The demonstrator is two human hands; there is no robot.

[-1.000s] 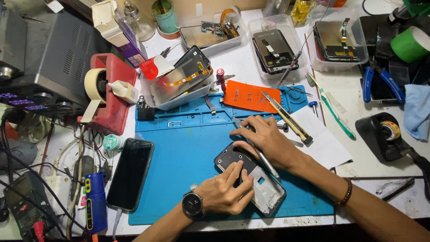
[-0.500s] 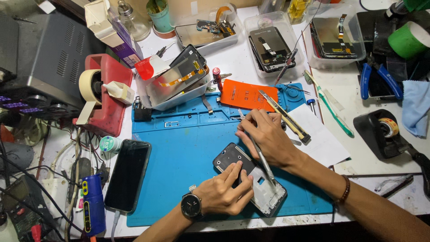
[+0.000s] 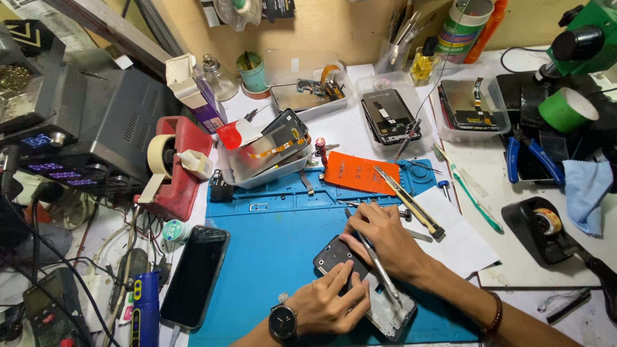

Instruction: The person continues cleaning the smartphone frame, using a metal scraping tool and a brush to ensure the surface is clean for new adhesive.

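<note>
Opened phone [image 3: 363, 283] lies tilted on the blue mat [image 3: 276, 238], lower centre of the frame, its dark camera end toward upper left and its pale inner frame toward lower right. Left hand [image 3: 328, 302], wearing a wristwatch, presses down on the phone's middle; fingers are spread flat on it and pin it rather than close round it. Right hand [image 3: 385, 241] rests over the phone's upper end with fingers closed on a thin metal tool [image 3: 376, 260], which runs diagonally from upper left to lower right with its lower end on the phone's inner frame.

Compared with 1 s ago and 0.5 s ago: both hands, the tool and the phone keep the same hold and the same place on the mat. The view itself has shifted, so that more of the shelf area at the top of the frame shows. No item on the worktop [image 3: 360, 138] appears displaced.

Surroundings: a second dark phone [image 3: 195, 276] lies face up at the mat's left edge, well apart from the hands. An orange card [image 3: 357, 172] sits at the mat's upper edge, and a yellow-and-black utility knife [image 3: 411, 204] lies just beside the right hand. A red tape dispenser [image 3: 173, 167] stands at centre left
</note>
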